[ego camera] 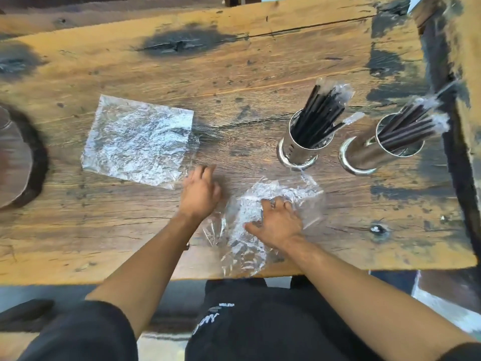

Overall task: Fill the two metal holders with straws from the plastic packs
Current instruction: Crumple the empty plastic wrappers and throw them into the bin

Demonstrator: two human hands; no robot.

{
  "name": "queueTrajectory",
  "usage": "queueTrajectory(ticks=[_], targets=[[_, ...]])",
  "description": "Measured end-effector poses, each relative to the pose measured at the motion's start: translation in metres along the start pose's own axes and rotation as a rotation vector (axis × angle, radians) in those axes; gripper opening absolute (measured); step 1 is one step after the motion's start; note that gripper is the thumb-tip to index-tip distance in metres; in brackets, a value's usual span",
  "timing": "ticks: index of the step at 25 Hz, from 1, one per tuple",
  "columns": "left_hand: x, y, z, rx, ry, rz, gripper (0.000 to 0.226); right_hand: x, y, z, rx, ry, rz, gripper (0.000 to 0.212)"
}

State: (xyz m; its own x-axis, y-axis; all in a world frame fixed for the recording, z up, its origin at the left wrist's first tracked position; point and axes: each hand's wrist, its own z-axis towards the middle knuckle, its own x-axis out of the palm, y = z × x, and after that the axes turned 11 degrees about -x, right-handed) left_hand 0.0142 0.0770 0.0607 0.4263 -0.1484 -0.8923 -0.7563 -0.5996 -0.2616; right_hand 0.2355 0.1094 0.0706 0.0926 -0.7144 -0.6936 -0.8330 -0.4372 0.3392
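Two metal holders are being kept upright on the right part of the wooden table (234, 74), side by side and apart from each other. The nearer holder (299, 149) is being filled by a bundle of black straws (320, 113) whose clear wrapper tips are sticking out above the rim. The farther holder (369, 155), towards the table's right edge, is being occupied by a second bundle of dark straws (408, 126), leaning to the right.

In front of the holders, a crumpled empty plastic pack (250, 246) is being pressed flat against the table near its front edge by the right hand (278, 222), whose fingers are being held spread and fairly straight on the film. The left hand (199, 190) is being held just left of that pack, fingers loosely bent; whether anything is being touched or pinched by it cannot be told.

A second emptied plastic pack (138, 139) is being left lying flat further left, well apart from both hands. A round dark object (15, 157) is being cut off by the left border.
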Motion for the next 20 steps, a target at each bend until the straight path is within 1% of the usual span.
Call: queueTrajectory(ticks=[2,3,5,8,10,12,14,16,20], targets=[[-0.016,0.036,0.030,-0.105,-0.058,0.022,0.048,0.010,0.009,0.002,0.082,0.005,0.065,0.094],[-0.024,0.058,0.047,-0.162,-0.055,0.032,0.049,0.015,0.016,0.002,0.119,0.002,0.087,0.097],[-0.037,0.093,0.080,-0.261,0.009,0.046,0.055,0.026,0.028,0.002,0.204,0.005,0.092,0.106],[-0.055,0.135,0.127,-0.284,0.111,0.151,0.057,0.032,0.042,0.009,0.316,0.020,0.116,0.115],[-0.060,0.156,0.152,-0.274,0.161,0.207,0.057,0.032,0.046,0.015,0.382,0.012,0.106,0.114],[-0.063,0.165,0.169,-0.251,0.216,0.271,0.070,0.033,0.048,0.021,0.430,-0.019,0.120,0.105],[-0.063,0.167,0.175,-0.250,0.258,0.234,0.080,0.032,0.049,0.026,0.454,-0.053,0.169,0.091],[-0.061,0.163,0.169,-0.263,0.253,0.198,0.078,0.031,0.049,0.026,0.447,-0.092,0.222,0.074],[-0.057,0.150,0.139,-0.221,0.233,0.268,0.064,0.042,0.047,0.023,0.437,-0.184,0.335,0.035]])
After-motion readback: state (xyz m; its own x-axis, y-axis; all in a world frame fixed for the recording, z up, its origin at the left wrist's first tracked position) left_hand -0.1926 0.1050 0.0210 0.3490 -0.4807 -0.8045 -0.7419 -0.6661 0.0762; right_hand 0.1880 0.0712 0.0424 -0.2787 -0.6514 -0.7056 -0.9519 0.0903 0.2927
